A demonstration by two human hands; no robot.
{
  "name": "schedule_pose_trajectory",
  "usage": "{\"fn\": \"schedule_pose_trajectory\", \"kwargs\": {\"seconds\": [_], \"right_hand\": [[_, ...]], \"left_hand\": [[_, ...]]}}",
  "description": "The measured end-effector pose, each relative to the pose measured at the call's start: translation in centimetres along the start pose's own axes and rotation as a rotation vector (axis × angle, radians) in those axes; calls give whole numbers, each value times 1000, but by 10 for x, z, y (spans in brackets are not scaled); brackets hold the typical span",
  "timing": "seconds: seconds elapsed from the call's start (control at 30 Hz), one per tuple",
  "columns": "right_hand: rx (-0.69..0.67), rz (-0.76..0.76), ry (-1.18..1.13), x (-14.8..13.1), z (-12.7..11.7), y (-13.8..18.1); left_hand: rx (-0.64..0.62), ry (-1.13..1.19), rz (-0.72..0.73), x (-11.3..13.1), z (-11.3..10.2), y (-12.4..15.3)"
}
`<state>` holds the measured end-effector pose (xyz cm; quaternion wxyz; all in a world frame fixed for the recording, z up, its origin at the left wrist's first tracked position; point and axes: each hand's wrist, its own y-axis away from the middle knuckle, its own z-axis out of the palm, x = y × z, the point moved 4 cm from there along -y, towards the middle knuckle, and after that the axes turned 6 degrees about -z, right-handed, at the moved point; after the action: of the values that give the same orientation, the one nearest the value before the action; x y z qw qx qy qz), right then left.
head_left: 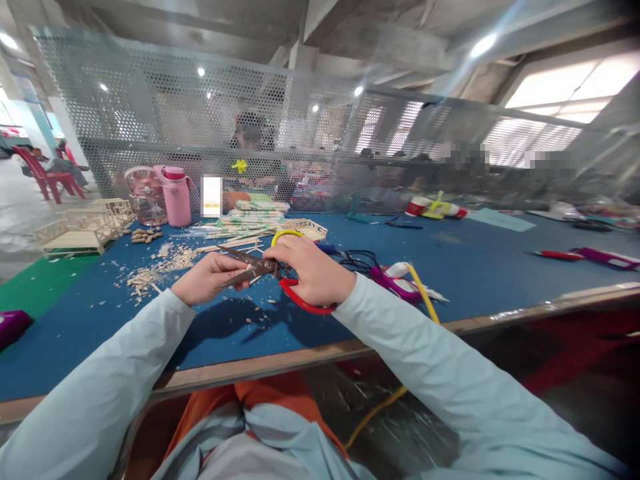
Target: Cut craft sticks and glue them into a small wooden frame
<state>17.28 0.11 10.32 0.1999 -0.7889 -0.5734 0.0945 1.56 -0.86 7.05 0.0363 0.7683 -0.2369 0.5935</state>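
My right hand point(313, 270) grips a pair of scissors point(260, 268) by its yellow and red handles. The dark blades are spread apart and point left, toward my left hand point(211, 277). That hand is closed in a pinch beside the blades. A small pale wooden piece point(249, 267) shows at its fingertips, between the blades; most of it is hidden. Beneath both hands, wood bits are scattered on the blue tabletop point(225, 340). Left of them lies a heap of wooden offcuts point(147, 272). Thin wooden sticks point(250, 220) are piled behind.
Small wooden stick models point(80, 230) stand at the left, near peanuts point(146, 235) and a pink bottle point(177, 197). A purple glue gun point(397, 283) with a dark cable lies right of my right hand. A perforated metal screen point(190, 113) runs along the back.
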Motion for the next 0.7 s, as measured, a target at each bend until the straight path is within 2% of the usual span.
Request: {"fn": "schedule_pose_trajectory", "kwargs": {"seconds": [0.43,0.6,0.7], "right_hand": [[-25,18,18,-2,-2,-2],[-37,107,-85,2,5,0],[70,238,-206,8,8,6]], "left_hand": [[27,-110,70,1,0,2],[56,96,1,-9,1,-2],[80,233,-64,-16,1,-6]]}}
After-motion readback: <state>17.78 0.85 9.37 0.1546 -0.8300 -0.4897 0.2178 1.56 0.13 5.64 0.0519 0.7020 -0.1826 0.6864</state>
